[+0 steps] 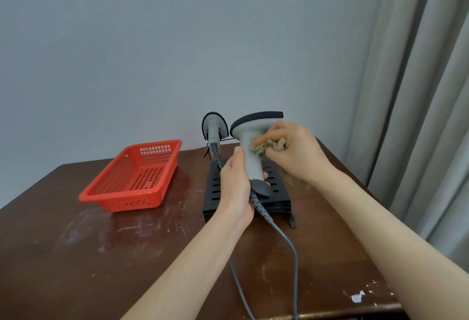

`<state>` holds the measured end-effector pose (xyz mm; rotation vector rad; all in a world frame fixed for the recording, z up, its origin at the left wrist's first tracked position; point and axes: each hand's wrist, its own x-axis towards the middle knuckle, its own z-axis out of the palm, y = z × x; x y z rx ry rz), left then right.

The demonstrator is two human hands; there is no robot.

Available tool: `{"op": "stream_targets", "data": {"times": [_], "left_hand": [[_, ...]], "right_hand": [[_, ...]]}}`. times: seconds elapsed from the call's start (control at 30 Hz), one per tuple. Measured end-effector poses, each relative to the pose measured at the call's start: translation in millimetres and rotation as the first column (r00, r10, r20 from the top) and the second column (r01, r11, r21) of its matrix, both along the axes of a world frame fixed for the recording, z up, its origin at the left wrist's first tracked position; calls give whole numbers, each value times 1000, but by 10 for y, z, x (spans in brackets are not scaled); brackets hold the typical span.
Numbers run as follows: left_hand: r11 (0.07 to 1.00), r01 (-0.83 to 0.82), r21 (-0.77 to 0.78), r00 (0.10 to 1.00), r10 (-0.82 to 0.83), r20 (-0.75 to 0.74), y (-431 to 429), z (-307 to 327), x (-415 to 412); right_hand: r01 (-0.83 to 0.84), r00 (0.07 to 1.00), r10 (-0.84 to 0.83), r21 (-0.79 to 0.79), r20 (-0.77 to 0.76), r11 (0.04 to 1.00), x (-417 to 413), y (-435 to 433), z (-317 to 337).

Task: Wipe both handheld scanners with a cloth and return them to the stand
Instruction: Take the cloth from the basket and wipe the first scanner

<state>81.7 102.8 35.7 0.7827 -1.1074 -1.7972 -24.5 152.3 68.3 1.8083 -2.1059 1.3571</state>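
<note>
Head view: your left hand [237, 185] grips grey scanner [250, 139] by handle, upright above black slotted stand [279, 193], dark-rimmed head on top, coiled cable [261, 209] trailing below. Your right hand [291, 152] clutches bunched beige cloth [269, 146] against its neck. Second scanner [214, 129] at stand's far end.

Two grey handheld scanners with dark heads are in view: the raised scanner [250, 147] above the one black slotted metal stand [218, 187], and the seated scanner [213, 127] at the stand's far left corner. Each trails one grey coiled cable, two in all. There is one crumpled beige cloth [272, 146] above the stand, one red perforated plastic basket [142, 201] left of it, and one dark brown wooden worktop [76, 256] beneath.
</note>
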Motion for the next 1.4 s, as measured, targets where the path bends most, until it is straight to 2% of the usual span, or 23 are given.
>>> {"op": "stream_targets", "data": {"times": [0.07,0.13,0.23,0.3,0.37,0.53,0.6,0.67,0.7,0.77,0.87,0.93,1.03,1.17,1.27,1.33,1.4], "left_hand": [[1000,1,-1,1000,-1,13,13,9,-13],[1000,-4,0,1000,4,15,4,10,-18],[1000,-13,0,1000,13,-10,-44,-10,13],[1000,-13,-1,1000,13,-16,-78,-39,40],[1000,-11,-1,1000,11,-5,-73,-59,52],[999,34,42,999,-33,-22,-11,-29,14],[999,17,34,999,-16,-31,-48,-48,17],[999,21,28,999,-20,-37,-84,-91,33],[999,22,24,999,-22,-26,-99,-112,49],[1000,11,8,1000,-11,-20,-106,-122,78],[999,21,-34,999,-23,-31,-106,-117,95],[997,45,-66,999,-45,-4,-74,-114,87],[994,58,-89,998,-55,43,-3,-154,48],[999,-2,-47,999,4,50,37,-192,49],[999,-20,-34,1000,20,20,10,-212,77],[998,14,-65,1000,-14,5,4,-209,62],[996,26,-82,999,-24,24,18,-212,21]], "right_hand": [[124,992,-124,-18,-33,992,-33,-84,9],[149,988,-149,-10,-36,989,-15,-99,-22],[-67,997,66,33,49,997,74,37,-62],[-237,968,227,94,106,967,128,147,-66],[-284,954,267,124,134,951,91,155,-47],[52,998,-53,11,35,999,-27,-57,-50],[-42,997,39,52,66,998,6,-32,-67],[-245,964,219,177,152,953,32,89,-19],[-295,950,258,241,174,924,32,152,23],[-212,975,182,279,127,937,-10,196,88],[61,996,-66,71,58,996,-47,122,139],[123,989,-118,-44,90,991,-17,35,127],[79,995,-75,-57,68,995,24,-56,66],[-142,990,142,92,5,986,100,49,12],[-293,956,284,214,73,932,130,164,25],[-252,967,240,213,80,944,97,141,54],[-92,996,89,124,27,988,55,47,90]]}}
